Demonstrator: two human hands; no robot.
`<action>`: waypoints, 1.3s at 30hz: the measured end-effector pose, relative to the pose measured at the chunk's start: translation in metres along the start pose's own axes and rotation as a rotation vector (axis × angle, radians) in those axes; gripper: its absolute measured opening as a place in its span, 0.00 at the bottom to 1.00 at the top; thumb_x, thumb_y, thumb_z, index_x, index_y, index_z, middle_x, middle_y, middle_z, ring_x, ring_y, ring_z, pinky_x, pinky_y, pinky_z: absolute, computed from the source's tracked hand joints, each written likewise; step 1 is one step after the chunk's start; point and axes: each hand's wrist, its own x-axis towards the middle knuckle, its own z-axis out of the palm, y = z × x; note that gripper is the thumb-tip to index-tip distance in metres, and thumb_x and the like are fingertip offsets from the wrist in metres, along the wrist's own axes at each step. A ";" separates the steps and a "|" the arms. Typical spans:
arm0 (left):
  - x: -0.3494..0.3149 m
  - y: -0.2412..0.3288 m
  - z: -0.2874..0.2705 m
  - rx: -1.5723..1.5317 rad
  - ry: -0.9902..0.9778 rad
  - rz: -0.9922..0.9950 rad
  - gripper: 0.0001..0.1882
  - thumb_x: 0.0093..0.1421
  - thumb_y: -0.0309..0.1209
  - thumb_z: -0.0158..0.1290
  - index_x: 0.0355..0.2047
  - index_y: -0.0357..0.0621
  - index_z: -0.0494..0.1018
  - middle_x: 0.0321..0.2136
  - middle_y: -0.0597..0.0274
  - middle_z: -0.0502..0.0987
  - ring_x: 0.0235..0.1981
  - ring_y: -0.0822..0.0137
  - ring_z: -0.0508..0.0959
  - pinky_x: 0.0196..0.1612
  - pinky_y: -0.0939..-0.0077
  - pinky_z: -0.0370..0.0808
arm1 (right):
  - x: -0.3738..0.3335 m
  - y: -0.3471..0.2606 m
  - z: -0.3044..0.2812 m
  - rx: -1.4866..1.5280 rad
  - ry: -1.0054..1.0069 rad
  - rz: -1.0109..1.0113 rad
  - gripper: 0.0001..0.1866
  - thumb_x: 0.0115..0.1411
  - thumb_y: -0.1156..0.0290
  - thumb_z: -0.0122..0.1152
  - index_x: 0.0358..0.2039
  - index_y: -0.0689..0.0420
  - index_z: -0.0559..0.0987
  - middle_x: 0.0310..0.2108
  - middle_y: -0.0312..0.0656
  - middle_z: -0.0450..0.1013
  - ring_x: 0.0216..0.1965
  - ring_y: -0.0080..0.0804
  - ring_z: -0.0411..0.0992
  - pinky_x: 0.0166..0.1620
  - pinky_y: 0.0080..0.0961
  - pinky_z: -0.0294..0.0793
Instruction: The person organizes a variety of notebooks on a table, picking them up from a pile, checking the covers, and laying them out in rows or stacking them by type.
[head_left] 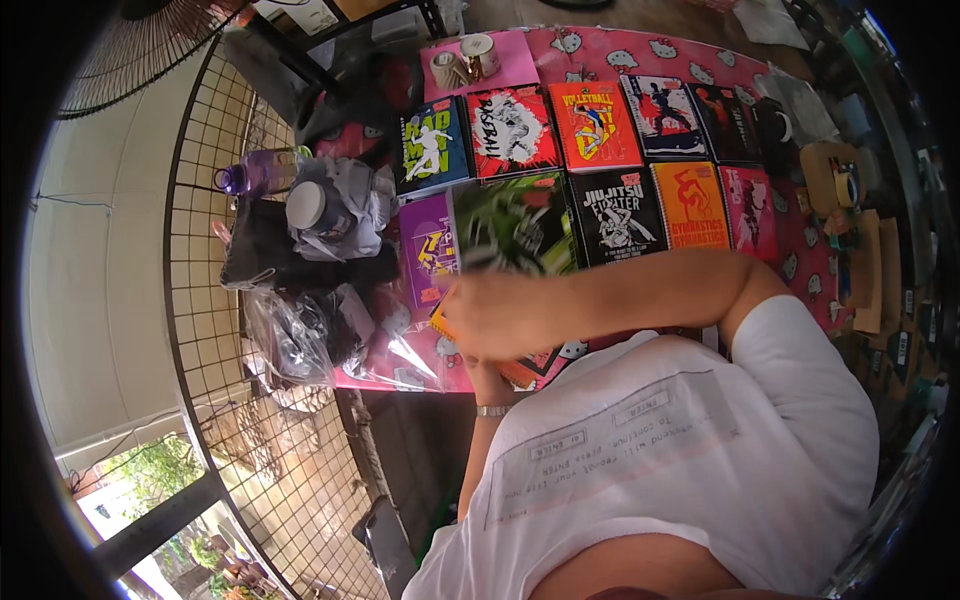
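Note:
My right hand (490, 318), smeared by motion, is at the lower left corner of a green notebook (515, 225), its fingers closed at that edge. The green cover is blurred too, while the notebooks around it look sharp. Below my right hand is my left hand (484, 374), with a metal watch (493, 411) on its wrist; its fingers are hidden. Part of an orange spiral notebook (519, 377) shows beside my left hand, mostly covered by my hands. Left of the green notebook lies a purple notebook (428, 250), and to its right a black martial-arts notebook (617, 215).
More sports notebooks, such as a red one (510, 130), lie in rows on a pink patterned tablecloth (790, 265). Mugs (480, 55) stand at the back. A purple bottle (262, 174), a white-lidded jar (310, 206) and clear plastic bags (300, 330) crowd the left side.

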 end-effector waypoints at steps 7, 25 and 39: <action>0.001 0.011 -0.026 -0.379 -0.261 -0.335 0.27 0.61 0.35 0.55 0.59 0.47 0.60 0.49 0.59 0.73 0.48 0.61 0.75 0.47 0.66 0.77 | 0.052 0.083 0.133 0.671 0.762 0.518 0.20 0.47 0.62 0.67 0.38 0.60 0.78 0.32 0.49 0.74 0.39 0.48 0.73 0.44 0.42 0.73; -0.028 -0.012 -0.032 -0.095 -0.183 -0.298 0.31 0.58 0.51 0.52 0.57 0.47 0.67 0.50 0.56 0.74 0.49 0.54 0.75 0.50 0.52 0.73 | -0.006 0.084 -0.005 0.824 1.374 0.519 0.17 0.61 0.74 0.58 0.48 0.60 0.66 0.32 0.45 0.75 0.32 0.29 0.75 0.34 0.27 0.72; -0.059 0.005 0.014 -0.038 -0.298 -0.237 0.34 0.55 0.43 0.58 0.58 0.42 0.61 0.49 0.53 0.73 0.47 0.57 0.76 0.50 0.58 0.76 | -0.133 -0.036 0.155 1.145 0.763 0.889 0.68 0.39 0.54 0.80 0.69 0.58 0.40 0.62 0.59 0.57 0.63 0.44 0.59 0.62 0.36 0.59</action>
